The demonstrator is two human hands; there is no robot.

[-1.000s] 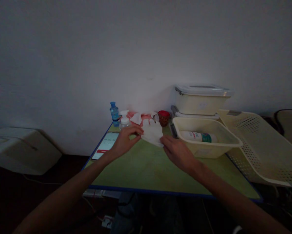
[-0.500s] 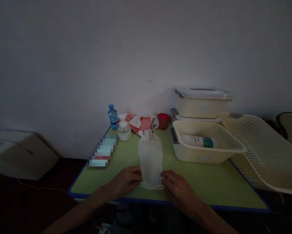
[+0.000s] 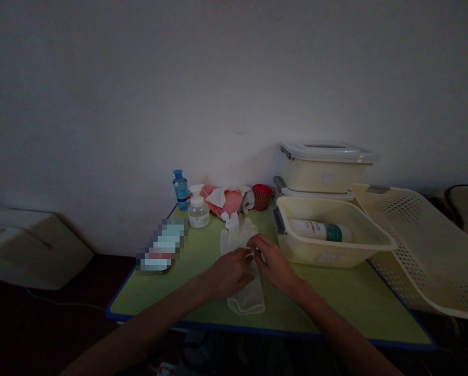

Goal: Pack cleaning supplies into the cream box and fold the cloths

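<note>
A white rubber glove [image 3: 244, 292] lies flat on the green table [image 3: 202, 292], its fingers pointing toward the wall and its cuff near the front edge. My left hand [image 3: 229, 272] and my right hand [image 3: 272, 262] meet over the middle of the glove, fingertips pinched together on its palm part. Both hands cover the glove's middle, so only its fingers and cuff show.
A cream tub [image 3: 335, 245] with a white and green bottle [image 3: 320, 230] stands to the right, lidded boxes [image 3: 325, 167] behind it, a perforated basket [image 3: 425, 245] further right. At the back are a blue bottle [image 3: 180, 189], a pump bottle [image 3: 198, 212], red cloth [image 3: 228, 200] and a red cup [image 3: 262, 196]. A phone [image 3: 162, 245] lies left.
The glove was pulled from the back of the table and laid out flat lengthwise. My hands then left its cuff and moved up to pinch its middle.
</note>
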